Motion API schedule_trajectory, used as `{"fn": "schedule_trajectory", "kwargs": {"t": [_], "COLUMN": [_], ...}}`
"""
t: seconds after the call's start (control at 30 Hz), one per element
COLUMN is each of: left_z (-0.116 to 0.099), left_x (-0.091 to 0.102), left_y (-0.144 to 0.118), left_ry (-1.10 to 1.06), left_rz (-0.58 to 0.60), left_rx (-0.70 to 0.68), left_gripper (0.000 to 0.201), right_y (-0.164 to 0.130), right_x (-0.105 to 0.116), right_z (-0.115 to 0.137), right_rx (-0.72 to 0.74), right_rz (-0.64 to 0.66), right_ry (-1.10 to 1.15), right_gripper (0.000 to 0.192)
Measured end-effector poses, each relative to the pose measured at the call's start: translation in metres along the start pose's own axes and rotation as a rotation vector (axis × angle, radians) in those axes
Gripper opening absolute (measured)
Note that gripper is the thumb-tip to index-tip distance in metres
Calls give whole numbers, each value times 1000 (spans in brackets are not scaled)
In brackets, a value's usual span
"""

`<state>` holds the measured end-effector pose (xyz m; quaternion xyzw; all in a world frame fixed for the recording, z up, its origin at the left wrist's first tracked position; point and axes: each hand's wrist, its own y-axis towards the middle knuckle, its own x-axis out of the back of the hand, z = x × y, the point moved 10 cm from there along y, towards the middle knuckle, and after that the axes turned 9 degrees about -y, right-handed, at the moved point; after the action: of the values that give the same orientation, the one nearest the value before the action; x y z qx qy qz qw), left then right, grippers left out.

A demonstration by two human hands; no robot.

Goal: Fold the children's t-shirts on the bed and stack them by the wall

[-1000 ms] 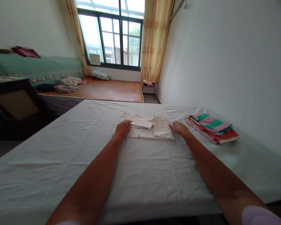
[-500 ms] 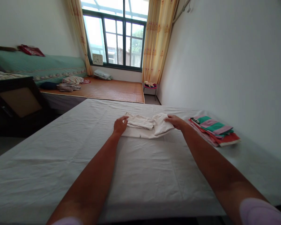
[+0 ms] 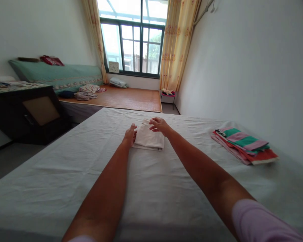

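Note:
A cream-white garment (image 3: 148, 137), folded into a small rough square, lies on the pale sheet (image 3: 154, 188) in front of me. Beside its left edge is my left hand (image 3: 130, 135), fingers apart and touching or nearly touching the cloth. My right hand (image 3: 159, 125) is over the garment's far right corner, its fingers spread and slightly bent, with nothing seen between them. Whether the right fingertips press on the cloth I cannot tell. The garment's kind is not clear; a small dark mark shows at its lower right edge.
Several folded clothes, green, pink and red (image 3: 244, 144), lie stacked on the sheet at the right, near the white wall. Further back, a mat-covered bed (image 3: 131, 99) holds crumpled clothes (image 3: 87, 92). A dark cabinet (image 3: 12, 111) stands at the left, a pink stool (image 3: 168, 95) by the curtain.
The garment's right part has been folded over to the left, making it about half as wide. My right hand has moved left with it and let go. The view has shifted slightly left.

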<state>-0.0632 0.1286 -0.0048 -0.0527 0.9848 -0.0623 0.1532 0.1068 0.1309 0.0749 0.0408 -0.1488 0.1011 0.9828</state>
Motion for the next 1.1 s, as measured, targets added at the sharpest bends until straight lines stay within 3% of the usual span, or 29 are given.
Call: {"fn": "schedule_trajectory", "kwargs": {"t": [0.17,0.33,0.47,0.53,0.6,0.67,0.7,0.8,0.9,0.97,1.1], "left_z": [-11,-29,-51,-46,-31,-16,-12,-10,-18,-21,-21], "left_x": [-11,-3,-8,-8,-8,-11,-13,-21,-23,-21,-26], "left_y": [-1,-1,-9,-9,-6,-7,-9,-16,-18,-17,-16], "left_ry": [262,691,999,1084,1168,1265,1310,1397,1376,1316,1042], "left_rz": [98,11,-92,-132,-123,-90,-78,-50,-63,-75,8], "left_rx": [-201,-362,-590,-556,-461,-398,-393,-446,-478,-452,-393], "left_gripper": [61,46,44,46,46,48,50,50,50,51,52], "right_y": [-15,-25,-31,-35,-39,-36,-31,-19,-14,-16,-25], "right_x": [57,82,71,45,14,1,4,32,54,57,45], "right_z": [-31,-42,-17,-4,-11,-39,-56,-91,-95,-92,-86], "right_rx": [-76,-24,158,328,437,375,291,66,14,-5,-53], "right_rz": [-225,-358,-389,-289,-103,41,55,-66,-241,-309,-262], "right_ry": [-15,-109,-476,-716,-893,-980,-991,-947,-833,-717,-460], "right_gripper": [10,16,27,31,36,43,46,50,54,65,87]}}
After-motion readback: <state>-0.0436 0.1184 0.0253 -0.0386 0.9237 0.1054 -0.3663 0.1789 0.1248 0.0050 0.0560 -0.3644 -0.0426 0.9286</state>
